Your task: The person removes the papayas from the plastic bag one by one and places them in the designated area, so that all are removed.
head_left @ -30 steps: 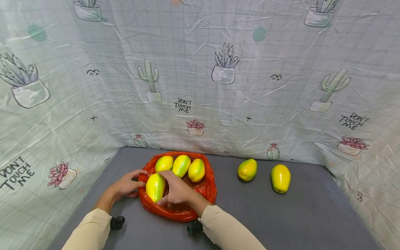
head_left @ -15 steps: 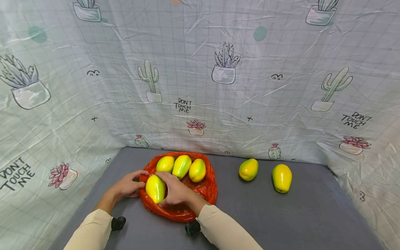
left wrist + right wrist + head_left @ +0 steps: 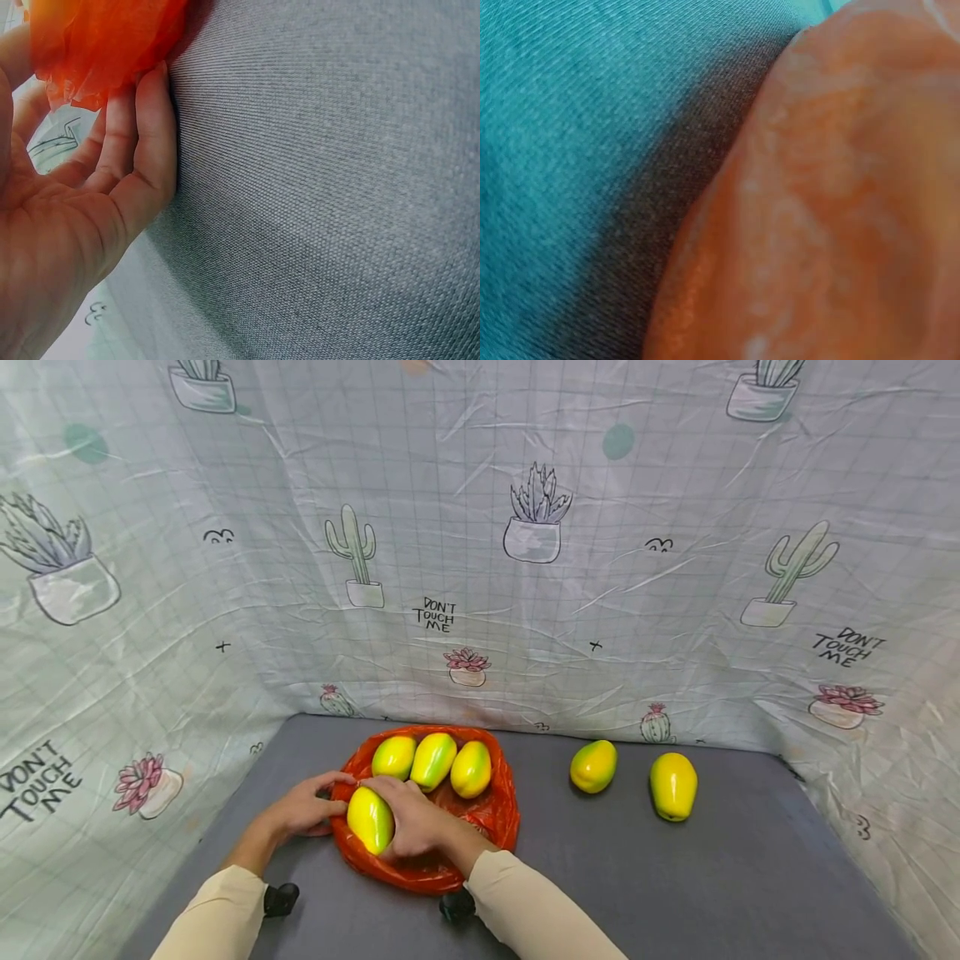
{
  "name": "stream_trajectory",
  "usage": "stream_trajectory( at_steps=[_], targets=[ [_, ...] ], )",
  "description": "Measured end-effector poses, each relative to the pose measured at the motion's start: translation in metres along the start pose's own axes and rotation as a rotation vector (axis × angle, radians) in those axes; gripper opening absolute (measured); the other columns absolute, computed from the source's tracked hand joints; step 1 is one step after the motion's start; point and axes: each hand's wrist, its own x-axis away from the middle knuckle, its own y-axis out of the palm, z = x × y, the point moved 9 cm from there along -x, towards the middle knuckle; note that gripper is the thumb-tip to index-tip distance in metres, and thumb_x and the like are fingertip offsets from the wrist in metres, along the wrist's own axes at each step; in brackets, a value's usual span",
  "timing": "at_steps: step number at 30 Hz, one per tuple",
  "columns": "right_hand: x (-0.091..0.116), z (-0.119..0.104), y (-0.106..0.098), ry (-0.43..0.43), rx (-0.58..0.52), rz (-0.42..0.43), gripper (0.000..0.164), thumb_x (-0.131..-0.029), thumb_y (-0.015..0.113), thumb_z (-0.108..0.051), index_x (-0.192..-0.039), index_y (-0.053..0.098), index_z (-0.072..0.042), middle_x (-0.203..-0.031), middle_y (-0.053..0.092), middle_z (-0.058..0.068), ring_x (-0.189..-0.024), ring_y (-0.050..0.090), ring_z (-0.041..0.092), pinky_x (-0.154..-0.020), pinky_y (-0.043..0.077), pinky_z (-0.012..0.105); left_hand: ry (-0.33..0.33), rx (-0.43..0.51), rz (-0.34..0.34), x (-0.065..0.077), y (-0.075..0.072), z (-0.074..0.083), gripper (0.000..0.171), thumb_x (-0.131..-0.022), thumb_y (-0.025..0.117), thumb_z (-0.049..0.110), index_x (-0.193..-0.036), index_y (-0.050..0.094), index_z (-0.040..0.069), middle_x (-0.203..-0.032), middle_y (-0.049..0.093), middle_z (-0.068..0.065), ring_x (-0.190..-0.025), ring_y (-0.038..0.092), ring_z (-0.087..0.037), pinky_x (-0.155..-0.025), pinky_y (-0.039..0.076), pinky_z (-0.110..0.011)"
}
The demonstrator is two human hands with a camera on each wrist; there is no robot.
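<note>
Inside red bag | nearest fruit clamped within right grip, palm-side | left grip pinching bag

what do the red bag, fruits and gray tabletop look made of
Red bag: probably thin plastic film, shiny, crinkled and slightly see-through.
Fruits: glossy and smooth with sharp highlights, perhaps moulded plastic, though real skin can't be ruled out.
Gray tabletop: matte, apparently cloth-covered; a fine weave shows.

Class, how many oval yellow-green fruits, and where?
6: three fruits, back of the red plastic bag; one fruit near its left edge; two fruits on the grey table to the right. Others may be hidden.
</note>
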Motion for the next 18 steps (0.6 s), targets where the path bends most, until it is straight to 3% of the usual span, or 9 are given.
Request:
stream_trajectory(
  at_steps=[4, 11, 18],
  targets=[
    [0.002, 0.001, 0.000, 0.013, -0.005, 0.003, 0.107, -0.075, 0.088, -0.027, -0.163, 0.029, -0.021, -0.165, 0.036, -0.001, -0.147, 0.037, 0.023, -0.120, 0.038, 0.037, 0.000, -0.006, 0.003, 0.001, 0.000, 0.001, 0.052, -0.094, 0.073, 0.022, -0.142, 0.056, 0.010, -0.129, 0.050, -0.023, -0.097, 0.062, -0.025, -0.076, 0.061, -0.038],
    [0.007, -0.001, -0.003, 0.012, -0.013, 0.001, 0.101, -0.073, 0.086, -0.029, -0.159, 0.033, -0.014, -0.162, 0.037, 0.005, -0.143, 0.041, 0.021, -0.115, 0.044, 0.030, 0.003, -0.011, 0.006, 0.000, 0.002, 0.000, 0.053, -0.094, 0.074, 0.021, -0.142, 0.056, 0.008, -0.130, 0.051, -0.023, -0.098, 0.063, -0.025, -0.077, 0.062, -0.039],
    [0.020, -0.007, -0.026, 0.012, -0.085, 0.033, 0.106, -0.072, 0.089, -0.037, -0.159, 0.033, -0.015, -0.157, 0.040, 0.001, -0.131, 0.048, 0.011, -0.110, 0.047, 0.025, 0.013, -0.017, 0.001, -0.001, 0.000, 0.000, 0.053, -0.095, 0.073, 0.021, -0.143, 0.055, 0.008, -0.131, 0.050, -0.024, -0.099, 0.063, -0.026, -0.078, 0.063, -0.040]
  ],
)
